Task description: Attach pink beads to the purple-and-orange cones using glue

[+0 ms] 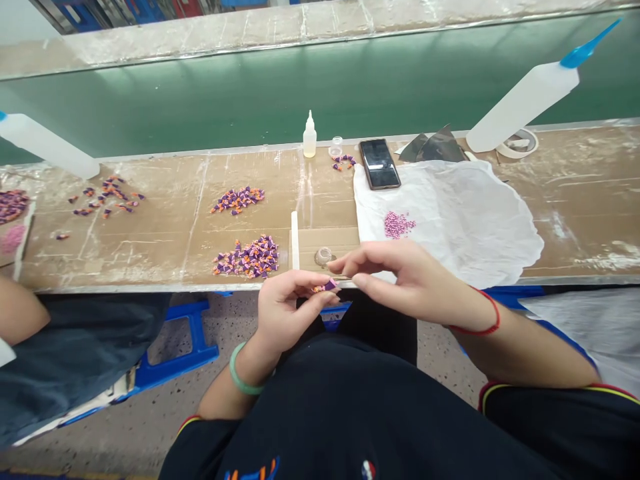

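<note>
My left hand (287, 310) is closed, with thumb and forefinger pinching a small purple, pink and orange piece (327, 287) at the table's front edge. Just right of it, my right hand (400, 277) is bent with its fingertips close to that piece. A thin sliver shows by its thumb, too small to name. Beyond the fingertips stands a tiny clear jar (324, 255) on a cardboard sheet. A heap of similar pieces (250, 258) lies to the left, with a second heap (237, 200) behind it. Small pink beads (399, 225) rest on a white cloth (450, 213).
A phone (380, 164) overlaps the cloth's corner. A small dropper bottle (309, 137) stands at the back. Large white bottles (525, 107) (50, 145) lean at both sides. A tape roll (519, 143) lies at right. Another person's arm (20, 310) is at far left.
</note>
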{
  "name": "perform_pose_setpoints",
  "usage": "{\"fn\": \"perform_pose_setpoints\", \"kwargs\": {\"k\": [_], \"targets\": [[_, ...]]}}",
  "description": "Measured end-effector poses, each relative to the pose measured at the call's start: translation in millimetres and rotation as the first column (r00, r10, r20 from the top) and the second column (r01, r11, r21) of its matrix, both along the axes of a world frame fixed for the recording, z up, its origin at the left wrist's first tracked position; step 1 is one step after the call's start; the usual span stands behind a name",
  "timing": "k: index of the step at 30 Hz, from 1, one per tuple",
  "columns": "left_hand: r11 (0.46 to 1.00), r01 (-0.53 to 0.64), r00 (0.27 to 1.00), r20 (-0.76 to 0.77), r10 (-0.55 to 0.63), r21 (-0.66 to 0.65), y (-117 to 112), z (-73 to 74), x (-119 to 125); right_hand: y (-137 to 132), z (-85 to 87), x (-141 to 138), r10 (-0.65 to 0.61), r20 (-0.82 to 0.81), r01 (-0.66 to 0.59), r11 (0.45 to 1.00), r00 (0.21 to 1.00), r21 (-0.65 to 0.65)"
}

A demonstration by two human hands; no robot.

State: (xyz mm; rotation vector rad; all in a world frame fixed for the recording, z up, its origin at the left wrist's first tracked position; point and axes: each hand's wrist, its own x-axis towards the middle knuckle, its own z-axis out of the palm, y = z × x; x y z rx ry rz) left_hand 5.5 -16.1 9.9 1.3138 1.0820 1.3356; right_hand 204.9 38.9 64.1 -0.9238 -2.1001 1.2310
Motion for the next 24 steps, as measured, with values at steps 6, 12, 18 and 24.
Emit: {"fn": "perform_pose_setpoints", "kwargs": {"k": [6, 12, 18, 24], "targets": [[0.999, -0.012, 0.991, -0.131, 0.018, 0.048, 10, -7.6, -9, 4, -17.9, 32, -0.194, 0.105, 0.206, 0.972, 0.975, -0.116], [0.970, -0.024, 0.768, -0.617, 0.173, 0.242, 45, -33.1, -62, 5, -48.8, 58, -0.415, 0.154, 0.442, 0.861, 0.897, -0.250], [0.978, -0.129, 0.509, -0.836, 0.207, 0.163, 85, -52.3, -131, 5, -78.7, 77, -0.601, 0.198, 0.627, 0.686, 0.774, -0.370], [0.950, -0.262, 0.313, -0.916, 0.253, 0.173, 149, -55.1, -165, 5, -84.4, 81, -0.646, 0.171, 0.656, 0.659, 0.744, -0.367]]}}
